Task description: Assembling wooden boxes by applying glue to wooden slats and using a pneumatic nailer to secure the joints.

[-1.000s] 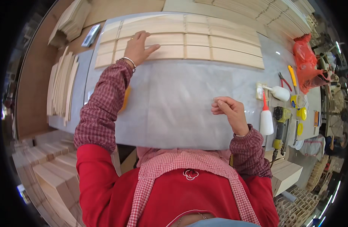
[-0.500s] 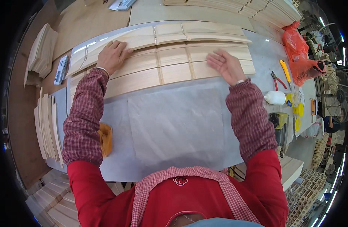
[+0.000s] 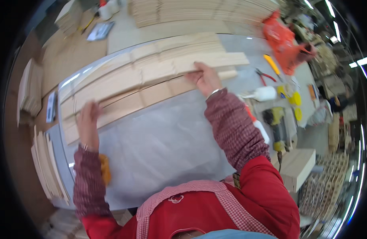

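Observation:
Several pale wooden boards with narrow grooves across them lie side by side on the grey table [image 3: 163, 147]. The middle board [image 3: 159, 71] sits shifted and its right end sticks out past the far board [image 3: 187, 41]. My right hand [image 3: 207, 81] is closed on the near edge of the middle board, right of its centre. My left hand [image 3: 88, 123] is by the left part of the near board [image 3: 119, 107]; motion smears its fingers, so its grip does not show. An orange-yellow box-like thing [image 3: 105, 169] is partly behind my left forearm.
To the right lie red-handled pliers [image 3: 266, 75], a yellow cutter [image 3: 272, 63], a white bottle [image 3: 265, 93] and a yellow-black power tool [image 3: 276, 119]. A red plastic bag [image 3: 279, 36] sits at the far right. Board stacks [image 3: 203, 12] stand at the back and left [image 3: 30, 91].
My right hand has moved left and closed on the middle board, which is now out of line with the others. My left hand has left the far board and come nearer. The view has shifted.

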`<act>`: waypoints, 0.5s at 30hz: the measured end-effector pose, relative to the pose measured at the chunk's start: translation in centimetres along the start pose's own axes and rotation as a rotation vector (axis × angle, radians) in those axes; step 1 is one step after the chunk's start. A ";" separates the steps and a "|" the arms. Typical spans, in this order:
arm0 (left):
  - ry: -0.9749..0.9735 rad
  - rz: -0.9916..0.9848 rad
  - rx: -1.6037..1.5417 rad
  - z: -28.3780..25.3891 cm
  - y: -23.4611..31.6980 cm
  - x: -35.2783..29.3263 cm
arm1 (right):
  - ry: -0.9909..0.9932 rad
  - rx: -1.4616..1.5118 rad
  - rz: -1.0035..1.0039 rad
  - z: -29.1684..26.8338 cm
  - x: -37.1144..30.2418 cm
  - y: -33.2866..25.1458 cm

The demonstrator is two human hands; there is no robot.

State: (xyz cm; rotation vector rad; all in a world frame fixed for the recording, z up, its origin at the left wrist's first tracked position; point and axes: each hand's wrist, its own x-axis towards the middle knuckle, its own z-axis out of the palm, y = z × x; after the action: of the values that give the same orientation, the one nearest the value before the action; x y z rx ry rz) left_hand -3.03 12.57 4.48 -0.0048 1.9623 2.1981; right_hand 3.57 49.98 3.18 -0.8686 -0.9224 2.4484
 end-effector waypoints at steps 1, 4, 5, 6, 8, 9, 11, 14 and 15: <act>-0.018 -0.110 -0.168 -1.9 -1.8 -1.2 | -0.047 0.015 -0.012 -1.6 -1.3 -0.1; 0.204 -0.416 -0.548 -2.0 -3.1 -5.8 | -0.065 0.061 0.007 -4.2 -7.2 -1.8; 0.147 -0.431 -0.547 -2.5 -4.0 -6.7 | -0.037 0.070 -0.042 -5.2 -9.0 -2.1; 0.154 -0.336 -0.614 -3.6 -5.3 -6.5 | -0.052 0.030 -0.032 -6.2 -10.6 -2.6; 0.119 -0.214 -0.679 -6.5 -7.8 -5.7 | -0.041 -0.012 -0.047 -8.1 -14.4 -3.6; 0.076 -0.182 -0.677 -7.5 -9.2 -5.3 | -0.017 -0.012 -0.072 -8.9 -16.1 -3.9; 0.089 -0.202 -0.650 -8.9 -10.3 -4.9 | -0.012 0.002 -0.136 -12.5 -17.6 -3.9; 0.014 -0.231 -0.584 -8.9 -11.9 -2.6 | 0.037 -0.009 -0.141 -14.5 -19.9 -2.3; -0.034 -0.223 -0.554 -9.0 -12.8 -2.2 | 0.070 0.002 -0.176 -15.3 -20.8 -1.9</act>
State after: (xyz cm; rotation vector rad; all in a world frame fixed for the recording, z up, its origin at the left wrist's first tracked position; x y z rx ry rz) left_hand -0.12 4.67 -8.89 -0.2495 1.2081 2.4788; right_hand 29.26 47.09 4.05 -0.8294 -0.9305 2.2552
